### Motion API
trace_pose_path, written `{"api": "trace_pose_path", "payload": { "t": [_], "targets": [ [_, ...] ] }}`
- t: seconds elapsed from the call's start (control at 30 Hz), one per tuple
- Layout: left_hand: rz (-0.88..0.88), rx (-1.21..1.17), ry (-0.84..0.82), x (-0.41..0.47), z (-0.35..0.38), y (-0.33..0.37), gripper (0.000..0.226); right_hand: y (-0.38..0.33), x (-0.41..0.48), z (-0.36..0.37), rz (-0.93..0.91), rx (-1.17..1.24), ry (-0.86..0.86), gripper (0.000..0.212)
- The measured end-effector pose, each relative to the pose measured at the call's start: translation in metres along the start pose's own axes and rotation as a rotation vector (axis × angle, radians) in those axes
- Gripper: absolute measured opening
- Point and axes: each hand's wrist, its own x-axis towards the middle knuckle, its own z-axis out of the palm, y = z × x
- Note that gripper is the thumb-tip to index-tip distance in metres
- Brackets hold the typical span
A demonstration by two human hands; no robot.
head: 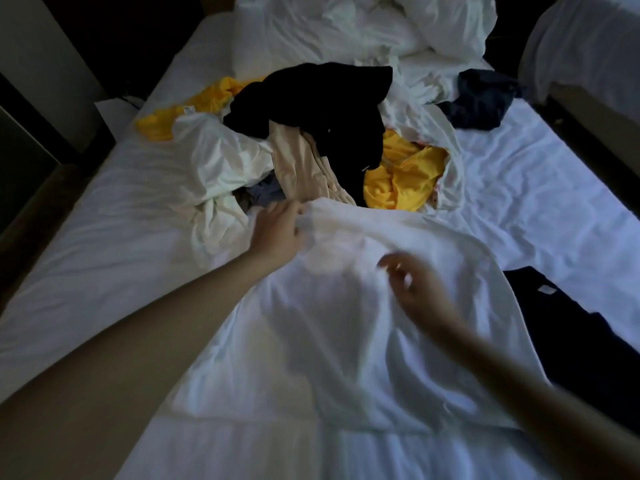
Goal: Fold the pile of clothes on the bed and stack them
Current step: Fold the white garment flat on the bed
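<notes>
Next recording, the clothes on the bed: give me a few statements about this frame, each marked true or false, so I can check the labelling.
1. A white garment lies spread on the bed in front of the person. True.
2. The left hand holds the white garment's far edge. True.
3. The right hand holds the dark garment. False: the dark garment lies untouched beside the white one, and the blurred right hand is over the white garment.
4. A black garment tops the pile. True.
5. The pile holds a bright green garment. False: a yellow garment, a beige garment, and white and black ones show.
</notes>
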Motion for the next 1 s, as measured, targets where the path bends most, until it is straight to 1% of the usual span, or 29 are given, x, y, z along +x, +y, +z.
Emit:
{"api": "trace_pose_path", "payload": {
  "t": [0.07,0.13,0.17,0.2,0.23,0.3,0.33,0.4,0.47,0.5,0.53,0.6,0.63,0.67,0.7,0.73,0.77,0.8,0.83,0.87,0.9,0.97,1.0],
  "targets": [
    [0.158,-0.053,-0.102,0.004,0.007,0.020,0.036,-0.018,-0.056,0.032,0.190,0.147,-0.160,0.025],
    [0.238,-0.025,-0.190,0.013,0.015,0.045,0.048,-0.029,-0.098,0.059,0.399,0.177,-0.275,0.015],
    [0.253,-0.001,-0.239,0.018,0.018,0.057,0.056,-0.032,-0.105,0.067,0.511,0.177,-0.298,0.015],
    [0.247,0.028,-0.298,0.022,0.020,0.066,0.067,-0.036,-0.108,0.069,0.634,0.216,-0.306,0.022],
    [0.222,0.056,-0.361,0.026,0.023,0.074,0.079,-0.040,-0.108,0.067,0.793,0.336,-0.304,0.030],
    [0.148,0.134,-0.468,0.037,0.028,0.083,0.094,-0.048,-0.104,0.060,1.086,0.640,-0.378,0.040],
    [0.119,0.191,-0.511,0.042,0.029,0.086,0.096,-0.049,-0.106,0.057,1.143,0.714,-0.413,0.043],
    [0.115,0.317,-0.568,0.049,0.026,0.089,0.083,-0.049,-0.111,0.058,1.230,0.780,-0.419,0.045],
    [0.174,0.404,-0.551,0.053,0.022,0.088,0.064,-0.049,-0.116,0.064,1.287,0.854,-0.344,0.040],
    [0.207,0.397,-0.536,0.054,0.021,0.085,0.057,-0.052,-0.118,0.067,1.337,0.966,-0.259,0.033],
    [0.230,0.342,-0.534,0.053,0.022,0.082,0.052,-0.057,-0.121,0.070,1.387,1.063,-0.160,0.025],
    [0.186,0.104,-0.570,0.045,0.024,0.077,0.052,-0.063,-0.129,0.081,1.437,1.138,-0.045,0.009],
    [0.138,-0.014,-0.587,0.040,0.024,0.077,0.058,-0.069,-0.131,0.082,1.523,1.178,0.051,0.023],
    [0.109,-0.092,-0.567,0.036,0.024,0.077,0.059,-0.077,-0.133,0.082,1.532,1.201,0.132,0.035],
    [0.107,-0.119,-0.523,0.033,0.022,0.077,0.051,-0.079,-0.134,0.085,1.537,1.212,0.196,0.041],
    [0.128,-0.098,-0.479,0.030,0.020,0.077,0.037,-0.085,-0.132,0.084,1.548,1.223,0.291,0.044],
    [0.159,-0.042,-0.450,0.027,0.016,0.078,0.024,-0.088,-0.128,0.085,1.553,1.197,0.296,0.048],
    [0.186,0.018,-0.438,0.025,0.012,0.079,0.016,-0.093,-0.119,0.083,1.578,1.342,0.354,0.052],
    [0.205,0.060,-0.435,0.022,0.008,0.080,0.014,-0.090,-0.116,0.084,1.632,1.417,0.467,0.055],
    [0.218,0.078,-0.436,0.020,0.004,0.082,0.017,-0.083,-0.116,0.086,1.649,1.478,0.587,0.054],
    [0.228,0.086,-0.428,0.019,0.002,0.082,0.020,-0.080,-0.113,0.086,1.622,1.492,0.661,0.044],
    [0.257,0.093,-0.387,0.017,-0.002,0.081,0.024,-0.079,-0.112,0.079,1.596,1.592,0.624,0.005],
    [0.272,0.090,-0.371,0.015,-0.005,0.082,0.025,-0.081,-0.110,0.079,1.612,1.582,0.594,0.009]
  ]
}}
